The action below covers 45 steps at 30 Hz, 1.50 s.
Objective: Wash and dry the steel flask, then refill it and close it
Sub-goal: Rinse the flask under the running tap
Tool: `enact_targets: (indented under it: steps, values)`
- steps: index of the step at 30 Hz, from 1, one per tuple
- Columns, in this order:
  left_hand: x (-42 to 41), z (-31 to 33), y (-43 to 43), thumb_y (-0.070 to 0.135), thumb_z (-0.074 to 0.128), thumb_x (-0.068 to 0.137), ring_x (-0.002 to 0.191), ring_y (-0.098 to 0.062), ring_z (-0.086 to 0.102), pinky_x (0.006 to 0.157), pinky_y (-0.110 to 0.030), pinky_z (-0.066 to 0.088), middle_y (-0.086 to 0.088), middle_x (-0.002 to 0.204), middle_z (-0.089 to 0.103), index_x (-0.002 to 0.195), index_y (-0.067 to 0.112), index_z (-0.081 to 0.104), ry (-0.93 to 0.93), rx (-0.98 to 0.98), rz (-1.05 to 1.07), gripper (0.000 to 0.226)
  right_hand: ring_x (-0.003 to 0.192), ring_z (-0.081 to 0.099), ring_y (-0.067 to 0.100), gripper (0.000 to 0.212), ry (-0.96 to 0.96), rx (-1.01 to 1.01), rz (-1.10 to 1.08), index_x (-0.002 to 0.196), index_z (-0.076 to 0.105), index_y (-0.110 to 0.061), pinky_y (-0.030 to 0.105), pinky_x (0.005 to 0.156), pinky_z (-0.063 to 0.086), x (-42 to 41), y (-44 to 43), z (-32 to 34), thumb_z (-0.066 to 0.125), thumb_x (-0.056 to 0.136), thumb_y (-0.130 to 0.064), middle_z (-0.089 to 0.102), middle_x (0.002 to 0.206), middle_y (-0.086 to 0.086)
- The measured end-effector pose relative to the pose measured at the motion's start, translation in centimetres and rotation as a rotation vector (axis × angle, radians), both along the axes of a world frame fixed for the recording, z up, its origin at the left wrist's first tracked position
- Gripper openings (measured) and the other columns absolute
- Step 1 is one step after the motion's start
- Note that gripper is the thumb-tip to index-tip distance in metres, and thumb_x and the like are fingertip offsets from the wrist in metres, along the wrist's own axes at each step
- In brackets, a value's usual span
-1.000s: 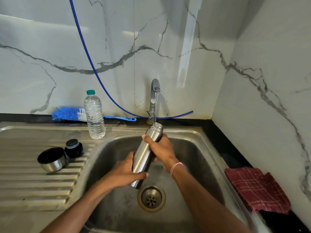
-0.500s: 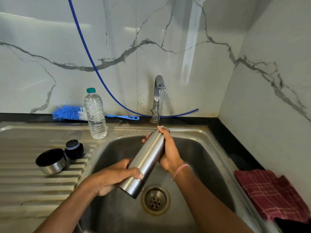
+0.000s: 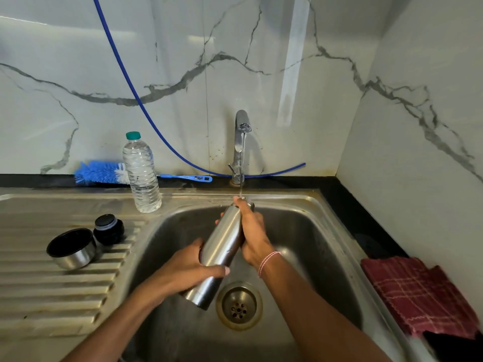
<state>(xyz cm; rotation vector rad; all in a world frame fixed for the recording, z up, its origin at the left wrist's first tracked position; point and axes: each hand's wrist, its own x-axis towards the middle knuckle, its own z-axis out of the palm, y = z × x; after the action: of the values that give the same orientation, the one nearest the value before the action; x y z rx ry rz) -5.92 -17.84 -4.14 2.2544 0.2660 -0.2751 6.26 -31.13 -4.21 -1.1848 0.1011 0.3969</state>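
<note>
i hold the steel flask [image 3: 221, 253] tilted over the sink [image 3: 308, 205], its mouth under the tap [image 3: 241, 124]'s thin stream. my left hand [image 3: 187, 267] wraps its lower body; my right hand [image 3: 254, 236] grips near the neck.

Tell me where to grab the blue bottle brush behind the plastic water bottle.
Take the blue bottle brush by its thin flat handle, from above. It lies flat along the wall, handle end exposed right of the clear plastic water bottle.
</note>
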Motion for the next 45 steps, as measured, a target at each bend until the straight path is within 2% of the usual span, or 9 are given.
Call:
enact_targets:
  steps: [4,8,14,21,28,34,36,40,45]
  values:
    - [0.4,0.0,-1.0,0.064,0.083,0.065,0.083,-0.007,0.060,0.063,-0.018,0.048,0.010,0.107,0.059,0.122,0.029,0.038,-0.151,0.449,-0.041,0.081,0.086,0.072,0.025,0.036,-0.108,-0.242,-0.179,0.090,0.070,-0.012,0.044,0.088,0.061,0.3,1.0,-0.8,0.079,0.087,-0.047,0.075,0.089,0.010]
    - [-0.1,0.4,0.6,0.061,0.085,0.050,0.101,-0.009,0.065,0.089,-0.030,0.056,0.006,0.113,0.067,0.122,0.030,0.052,0.023,-0.058,-0.001,0.085,0.091,0.075,0.035,0.084,0.039,0.019,0.093,0.132,0.057,-0.002,0.047,0.082,0.063,0.5,-0.2,-0.4,0.087,0.073,-0.054,0.076,0.104,0.022]
    - [-0.9,1.0,0.6,0.033,0.095,0.050,0.107,-0.042,0.071,0.098,-0.057,0.055,-0.019,0.116,0.074,0.128,0.016,0.046,0.162,-0.642,0.070,0.093,0.111,0.070,0.038,0.097,0.052,0.271,0.284,0.150,0.045,-0.002,0.049,0.089,0.060,0.9,-1.6,0.3,0.081,0.080,-0.060,0.062,0.136,0.029]
    - [0.2,0.2,-1.6,0.048,0.093,0.062,0.097,-0.011,0.062,0.075,-0.022,0.050,0.006,0.114,0.061,0.128,0.025,0.043,-0.134,0.203,0.036,0.086,0.105,0.069,0.028,0.052,-0.046,-0.171,-0.049,0.115,0.056,-0.019,0.048,0.096,0.058,1.1,0.7,-1.0,0.061,0.093,-0.066,0.069,0.110,0.012]
    - [-1.0,1.0,0.7,0.023,0.097,0.046,0.106,-0.039,0.072,0.100,-0.058,0.054,-0.017,0.113,0.075,0.127,0.016,0.047,0.148,-0.634,0.162,0.096,0.108,0.072,0.041,0.077,0.060,0.185,0.142,0.139,0.053,-0.005,0.055,0.093,0.059,0.8,-0.2,-0.2,0.071,0.088,-0.061,0.071,0.121,0.027]
    - [0.5,0.2,-0.9,0.045,0.094,0.061,0.090,-0.009,0.062,0.066,-0.017,0.050,0.008,0.107,0.057,0.119,0.029,0.038,-0.130,0.213,0.011,0.082,0.103,0.072,0.036,0.055,-0.064,-0.094,-0.097,0.110,0.064,-0.012,0.047,0.092,0.060,1.2,0.9,-1.5,0.065,0.091,-0.064,0.073,0.103,0.017]
    - [0.3,0.1,-0.3,0.032,0.094,0.064,0.097,-0.010,0.060,0.072,-0.021,0.052,0.005,0.111,0.059,0.122,0.029,0.042,-0.082,0.074,0.000,0.078,0.093,0.073,0.031,0.048,-0.064,-0.080,-0.048,0.102,0.064,-0.010,0.045,0.090,0.061,1.1,0.2,-1.2,0.078,0.087,-0.053,0.073,0.093,0.016]
    - [-0.8,1.2,0.6,0.019,0.094,0.058,0.110,-0.017,0.060,0.092,-0.035,0.055,-0.001,0.120,0.060,0.127,0.031,0.047,0.089,-0.321,0.029,0.084,0.095,0.074,0.034,0.099,0.019,0.060,0.126,0.137,0.055,-0.002,0.048,0.086,0.063,1.1,-0.7,-0.6,0.100,0.058,-0.040,0.074,0.109,0.022]
    - [0.5,0.0,-0.7,0.047,0.093,0.063,0.094,-0.012,0.062,0.073,-0.023,0.053,0.006,0.109,0.056,0.121,0.029,0.037,-0.113,0.266,0.004,0.083,0.091,0.076,0.035,0.063,0.069,-0.004,-0.100,0.116,0.055,-0.011,0.054,0.085,0.063,0.9,-0.2,-0.8,0.092,0.073,-0.038,0.075,0.102,0.022]
